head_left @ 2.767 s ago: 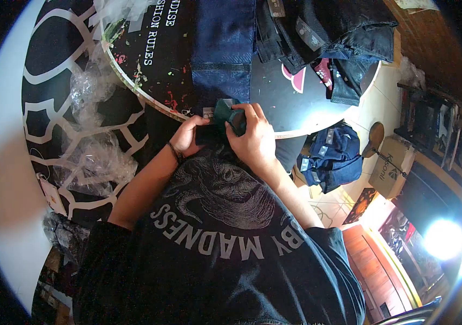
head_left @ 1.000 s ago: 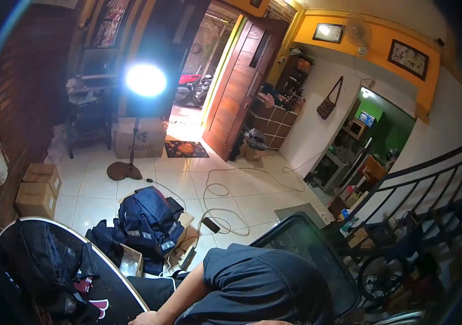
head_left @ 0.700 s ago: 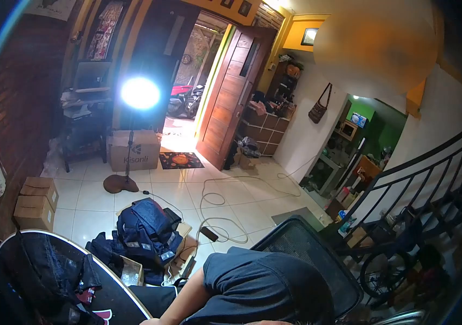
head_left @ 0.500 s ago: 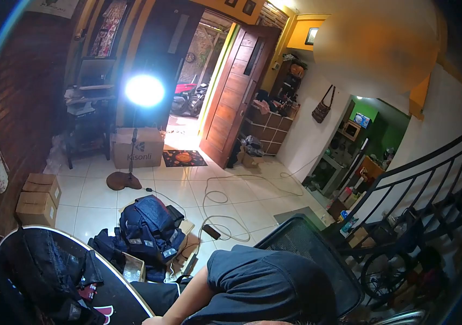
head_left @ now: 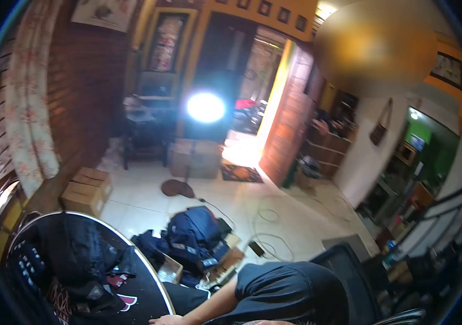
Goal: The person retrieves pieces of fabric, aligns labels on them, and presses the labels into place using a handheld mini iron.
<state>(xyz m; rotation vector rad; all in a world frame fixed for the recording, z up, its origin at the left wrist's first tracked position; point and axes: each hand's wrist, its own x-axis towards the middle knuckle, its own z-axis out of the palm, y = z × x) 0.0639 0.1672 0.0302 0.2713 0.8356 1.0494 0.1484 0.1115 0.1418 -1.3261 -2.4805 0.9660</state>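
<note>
At the bottom edge, my right hand (head_left: pixel 167 320) rests by the pale rim of a dark round table (head_left: pixel 150 273), its arm reaching left from a dark short sleeve. Its fingers are mostly cut off by the frame, so I cannot tell what they hold. My left hand is out of view. Dark cloth items (head_left: pixel 74 244) lie heaped on the table, with a red-and-white tag or print (head_left: pixel 128 301) near them. Beyond the table, a pile of navy fabric items (head_left: pixel 196 230) sits on the floor among opened cardboard.
A mesh chair back (head_left: pixel 350 271) stands right of my shoulder. Brown boxes (head_left: pixel 86 190) are by the brick wall. A bright lamp (head_left: pixel 206 107) stands on a brown base (head_left: pixel 177 188). A cable (head_left: pixel 274 235) loops over the tiles near a black phone-like object (head_left: pixel 256 249). A wooden door (head_left: pixel 288 119) is open.
My view has swung left, so the room appears shifted right and slightly lower. A little more of my right hand shows at the bottom edge. The objects themselves look unmoved.
</note>
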